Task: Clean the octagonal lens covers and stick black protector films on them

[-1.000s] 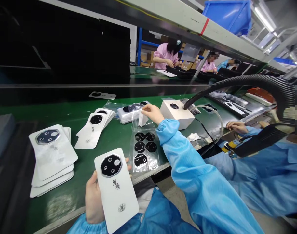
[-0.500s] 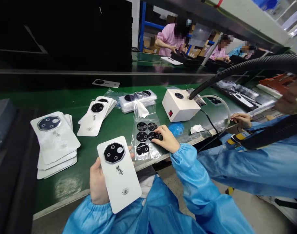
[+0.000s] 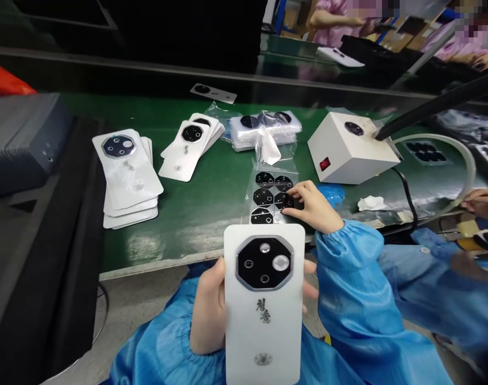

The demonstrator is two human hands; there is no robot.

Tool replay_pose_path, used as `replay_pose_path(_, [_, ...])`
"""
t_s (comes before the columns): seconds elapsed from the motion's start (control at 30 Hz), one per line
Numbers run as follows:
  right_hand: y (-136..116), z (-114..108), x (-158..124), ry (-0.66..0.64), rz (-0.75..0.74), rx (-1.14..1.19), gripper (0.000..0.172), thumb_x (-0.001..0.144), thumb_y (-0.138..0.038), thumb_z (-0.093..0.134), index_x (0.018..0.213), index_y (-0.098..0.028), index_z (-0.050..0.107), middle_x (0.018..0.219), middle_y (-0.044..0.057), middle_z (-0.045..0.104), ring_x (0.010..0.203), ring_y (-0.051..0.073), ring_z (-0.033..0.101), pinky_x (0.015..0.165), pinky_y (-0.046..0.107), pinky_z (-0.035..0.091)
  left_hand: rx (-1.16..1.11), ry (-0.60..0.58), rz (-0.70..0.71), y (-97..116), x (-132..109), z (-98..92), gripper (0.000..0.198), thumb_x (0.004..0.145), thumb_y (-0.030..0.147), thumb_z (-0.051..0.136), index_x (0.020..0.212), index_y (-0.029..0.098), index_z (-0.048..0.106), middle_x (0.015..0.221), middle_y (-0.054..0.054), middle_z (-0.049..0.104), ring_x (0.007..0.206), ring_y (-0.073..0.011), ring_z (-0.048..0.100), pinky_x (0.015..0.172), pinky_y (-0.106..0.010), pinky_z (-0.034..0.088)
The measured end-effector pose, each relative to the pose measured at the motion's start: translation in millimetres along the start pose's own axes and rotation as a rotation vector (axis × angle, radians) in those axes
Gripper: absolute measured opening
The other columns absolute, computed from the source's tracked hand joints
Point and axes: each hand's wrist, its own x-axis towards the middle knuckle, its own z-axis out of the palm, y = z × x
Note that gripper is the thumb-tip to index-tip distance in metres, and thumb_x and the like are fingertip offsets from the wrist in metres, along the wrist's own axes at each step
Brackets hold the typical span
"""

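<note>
My left hand point(image 3: 207, 310) holds a white phone back cover point(image 3: 263, 331) upright, close to the camera, its fingertips showing past the far edge. The cover carries a black octagonal camera lens plate point(image 3: 263, 262) with a silver rim. My right hand point(image 3: 311, 206) rests its fingertips on a black lens piece point(image 3: 284, 200), one of several on a clear plastic sheet point(image 3: 270, 184). The cover hides the sheet's lower end.
Two stacks of white lens-printed cards point(image 3: 125, 171) point(image 3: 187, 147) and a bagged pile point(image 3: 263, 125) lie on the green bench point(image 3: 187, 224). A white box point(image 3: 348, 149) with a black hose point(image 3: 428, 101) stands right. A co-worker's hand point(image 3: 482, 203) is far right.
My left hand has brought the white cover closer to the camera and straightened it. My right hand stays on the same sheet. The view has tilted lower and shifted.
</note>
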Motion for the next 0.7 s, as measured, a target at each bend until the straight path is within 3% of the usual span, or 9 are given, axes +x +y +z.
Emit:
replay_pose_path(0.1, [-0.2, -0.9, 0.6, -0.007, 0.008, -0.020, 0.036, 0.068, -0.030, 0.074, 0.096, -0.018, 0.055, 0.099, 0.007, 0.047, 0.086, 0.021, 0.056, 0.078, 0.041, 0.053, -0.033, -0.029, -0.012, -1.4, -0.2, 0.9, 0.067, 0.084, 0.055, 0.028, 0.121, 0.007, 0.058, 0.121, -0.013, 0.062, 0.101, -0.0243, 0.060, 0.087, -0.031, 0.048])
replay_pose_path(0.7, [4.9, -0.3, -0.8, 0.025, -0.051, -0.044, 0.036, 0.071, -0.037, 0.071, 0.098, -0.020, 0.052, 0.098, 0.006, 0.048, 0.082, 0.019, 0.056, 0.072, 0.037, 0.053, -0.057, 0.079, -0.058, -1.1, 4.5, 4.8, 0.058, 0.082, 0.051, 0.037, 0.114, 0.010, 0.063, 0.115, -0.012, 0.064, 0.096, -0.0249, 0.060, 0.082, -0.032, 0.049])
